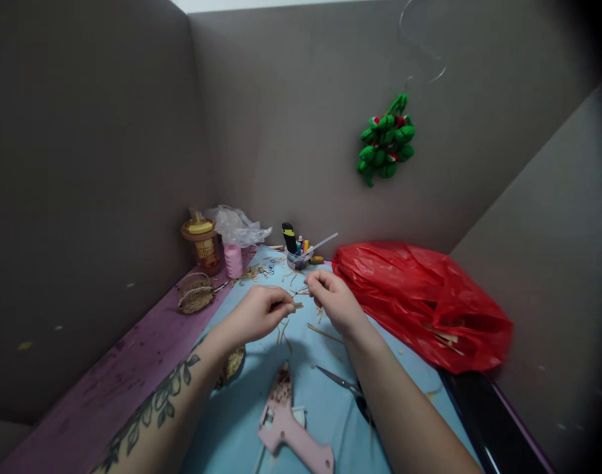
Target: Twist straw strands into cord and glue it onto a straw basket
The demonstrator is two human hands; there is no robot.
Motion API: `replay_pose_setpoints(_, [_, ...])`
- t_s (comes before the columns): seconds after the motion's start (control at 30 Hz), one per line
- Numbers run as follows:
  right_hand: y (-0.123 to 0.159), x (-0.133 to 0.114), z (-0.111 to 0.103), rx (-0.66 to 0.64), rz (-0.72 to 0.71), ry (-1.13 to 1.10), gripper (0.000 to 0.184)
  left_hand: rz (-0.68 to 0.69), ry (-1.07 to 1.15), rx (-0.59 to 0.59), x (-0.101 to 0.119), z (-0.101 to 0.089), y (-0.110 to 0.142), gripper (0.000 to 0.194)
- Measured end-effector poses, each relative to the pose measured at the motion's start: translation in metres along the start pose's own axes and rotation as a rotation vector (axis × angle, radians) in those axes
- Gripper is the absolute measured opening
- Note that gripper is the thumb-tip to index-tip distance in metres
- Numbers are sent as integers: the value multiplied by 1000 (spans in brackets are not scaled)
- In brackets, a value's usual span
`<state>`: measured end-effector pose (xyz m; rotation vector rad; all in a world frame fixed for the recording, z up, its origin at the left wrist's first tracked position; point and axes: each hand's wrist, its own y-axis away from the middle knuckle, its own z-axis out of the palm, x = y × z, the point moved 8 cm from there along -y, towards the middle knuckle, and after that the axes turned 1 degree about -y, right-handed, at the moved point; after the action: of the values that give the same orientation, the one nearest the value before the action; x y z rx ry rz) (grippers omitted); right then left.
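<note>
My left hand (259, 311) is closed in a pinch on a small piece of straw-like stick (297, 305) over the blue mat (241, 421). My right hand (333, 298) is closed just to the right of it, fingertips pinched together near the same bit; what it grips is too small to make out. Loose straw pieces (324, 332) lie scattered on the mat under both hands. A pink glue gun (291, 428) lies near me on the mat, and scissors (347, 388) rest beside my right forearm.
A red plastic bag (424, 303) fills the right side. At the back stand a cup of pens (299, 253), a pink thread spool (233, 260), a lidded brown cup (203, 240) and clear plastic (236, 226). A woven disc (195, 294) lies left. A green ornament (385, 139) hangs on the wall.
</note>
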<state>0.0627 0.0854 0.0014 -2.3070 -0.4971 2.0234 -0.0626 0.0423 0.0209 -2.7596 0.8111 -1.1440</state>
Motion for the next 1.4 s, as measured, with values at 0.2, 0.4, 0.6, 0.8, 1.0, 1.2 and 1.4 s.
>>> replay_pose_setpoints(0.2, [-2, 1, -16, 99, -4, -12, 18, 6, -32, 8, -2, 0, 0, 20])
replay_pose_setpoints(0.4, [0, -2, -11, -17, 19, -12, 23, -39, 17, 62, -3, -10, 0, 20])
replay_pose_setpoints(0.6, [0, -4, 4, -127, 36, 34, 30, 41, -6, 134, 4, -15, 1, 20])
replay_pose_setpoints(0.8, [4, -7, 15, -147, 40, -8, 30, 117, -130, 146, 11, -11, 3, 17])
replay_pose_setpoints(1.0, [6, -9, 8, 11, 24, -106, 21, 143, -121, 111, 16, -3, 4, 19])
replay_pose_setpoints(1.2, [4, 0, -12, 227, 32, -342, 20, 22, 68, 94, 1, -4, 1, 19])
replay_pose_setpoints(1.4, [2, -5, -13, 180, 36, -590, 25, -189, 507, 0, -26, 8, -1, 29])
